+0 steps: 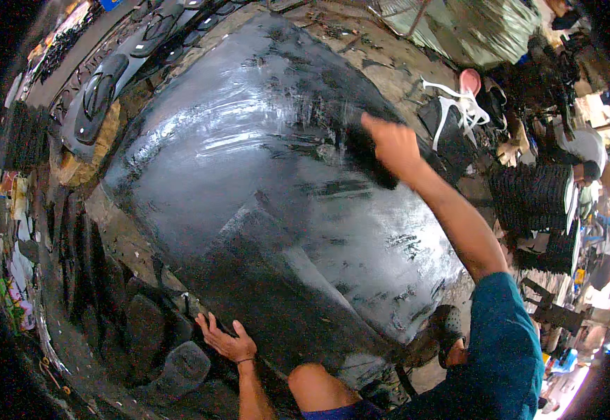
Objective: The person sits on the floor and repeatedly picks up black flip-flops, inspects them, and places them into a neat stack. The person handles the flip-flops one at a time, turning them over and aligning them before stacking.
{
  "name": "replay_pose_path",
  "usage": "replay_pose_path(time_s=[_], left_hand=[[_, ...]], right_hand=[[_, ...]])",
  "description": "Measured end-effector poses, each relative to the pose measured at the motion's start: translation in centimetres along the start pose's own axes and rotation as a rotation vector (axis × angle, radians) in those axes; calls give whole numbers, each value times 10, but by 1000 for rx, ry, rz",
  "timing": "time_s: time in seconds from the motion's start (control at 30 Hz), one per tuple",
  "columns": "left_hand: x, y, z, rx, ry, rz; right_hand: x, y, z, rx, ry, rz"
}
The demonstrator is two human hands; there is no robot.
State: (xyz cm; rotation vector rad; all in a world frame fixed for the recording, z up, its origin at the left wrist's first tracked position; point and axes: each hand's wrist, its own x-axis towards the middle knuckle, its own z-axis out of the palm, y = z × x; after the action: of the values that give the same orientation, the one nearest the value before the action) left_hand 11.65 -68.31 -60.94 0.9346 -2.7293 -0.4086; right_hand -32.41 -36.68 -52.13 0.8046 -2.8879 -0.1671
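A large black sheet [200,175] fills the middle, with wet-looking glossy streaks over much of its surface. Near its upper right edge, my right hand [392,143] grips a dark, brush-like spreader [371,154]. Motion blurs that tool, so its exact kind is unclear. Its working side rests on or just over the sheet, beside smeared streaks. At the sheet's lower left edge, my left hand [229,341] is open, fingers spread, holding nothing; I cannot tell whether it presses on the sheet. A duller, matte black piece [249,280] lies over the sheet's lower part.
Dark sandal soles [102,91] lie in a row at the upper left. Stacks of black soles [532,199] stand on the right, below white straps [452,101]. Dark cut pieces [144,329] cover the lower left. A pale green plastic sack [473,28] sits at the top right.
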Motion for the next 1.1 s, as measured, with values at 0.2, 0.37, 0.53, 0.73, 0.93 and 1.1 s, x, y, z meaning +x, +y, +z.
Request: replay_pose_path(time_s=[0.2, 0.37, 0.53, 0.73, 0.93, 1.1], left_hand=[[2, -5, -3, -40, 60, 3], [5, 5, 4, -67, 38, 28], [4, 9, 3, -82, 13, 1], [-1, 3, -2, -68, 33, 4], [1, 0, 0, -91, 61, 1], [1, 0, -4, -77, 105, 33]], right_hand=[[14, -45, 27, 14, -275, -209], [111, 27, 41, -90, 312, 50], [100, 21, 98, -221, -14, -151], [86, 30, 6, -101, 117, -78], [35, -40, 58, -21, -17, -164], [-48, -50, 8, -15, 7, -276]])
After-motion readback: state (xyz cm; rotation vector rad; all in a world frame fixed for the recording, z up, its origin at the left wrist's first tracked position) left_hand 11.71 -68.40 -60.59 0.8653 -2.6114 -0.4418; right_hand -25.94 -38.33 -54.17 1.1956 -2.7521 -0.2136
